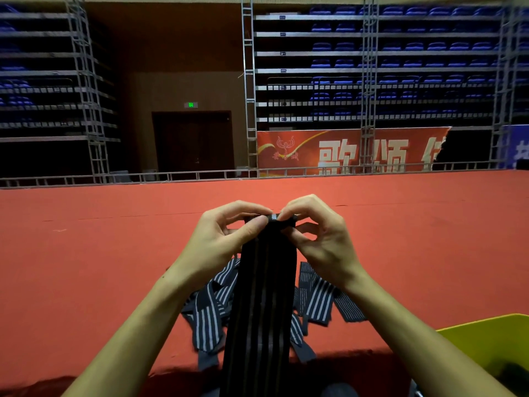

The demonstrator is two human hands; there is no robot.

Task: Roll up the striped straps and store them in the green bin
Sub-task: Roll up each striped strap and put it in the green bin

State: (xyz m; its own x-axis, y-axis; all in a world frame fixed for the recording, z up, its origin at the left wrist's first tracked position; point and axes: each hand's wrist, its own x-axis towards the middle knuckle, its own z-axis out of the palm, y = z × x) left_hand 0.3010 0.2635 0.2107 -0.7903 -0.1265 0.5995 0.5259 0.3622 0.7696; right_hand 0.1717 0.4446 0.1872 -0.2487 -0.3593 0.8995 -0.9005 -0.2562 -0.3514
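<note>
While pinched, strap (pixel 264 296) between hands (pixel 220 239).

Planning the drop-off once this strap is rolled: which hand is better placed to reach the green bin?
Probably the right hand. The green bin sits at the lower right, on that hand's side. The left hand would have to cross over the strap both now pinch.

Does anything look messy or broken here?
Yes. The loose striped straps lie in a tangled heap on the red surface, and the red banner behind looks torn at its right end.
</note>
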